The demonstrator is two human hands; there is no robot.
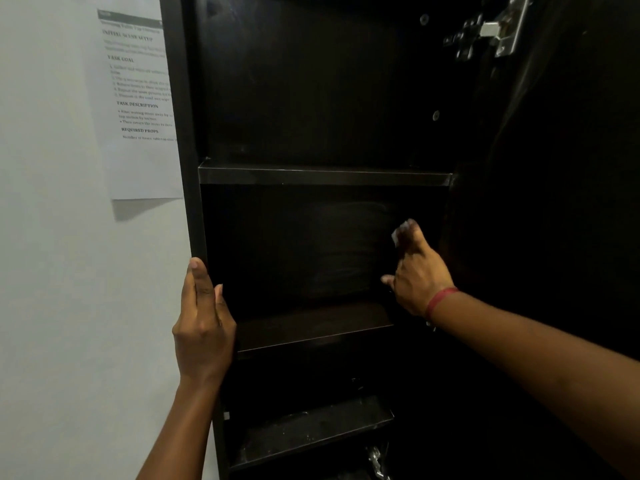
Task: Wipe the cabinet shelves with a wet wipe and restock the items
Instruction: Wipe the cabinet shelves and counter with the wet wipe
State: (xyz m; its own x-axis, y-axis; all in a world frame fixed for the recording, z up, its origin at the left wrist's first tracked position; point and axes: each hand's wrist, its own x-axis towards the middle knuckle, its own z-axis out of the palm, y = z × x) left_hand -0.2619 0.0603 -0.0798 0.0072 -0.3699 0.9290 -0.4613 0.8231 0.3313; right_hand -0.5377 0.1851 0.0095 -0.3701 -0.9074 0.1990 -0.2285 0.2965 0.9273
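**While shelves sit bare, wiping is mid-job**

Since nothing stands on any shelf in view, unloading looks done and restocking not started. Dark cabinet (pixel 183 133) is open, with three shelves showing: upper shelf (pixel 322 176), middle shelf (pixel 311 327), lower shelf (pixel 311 431). The lower one looks dusty, so it is probably not wiped yet; the others are too dark to judge.

Left hand (pixel 204 327) lies on the cabinet's left front edge, fingers straight, bracing and holding nothing. Right hand (pixel 415 275) reaches into the compartment above the middle shelf, fingers bunched on a white wet wipe (pixel 398 233) near the back right corner. Items to restock are not in view.
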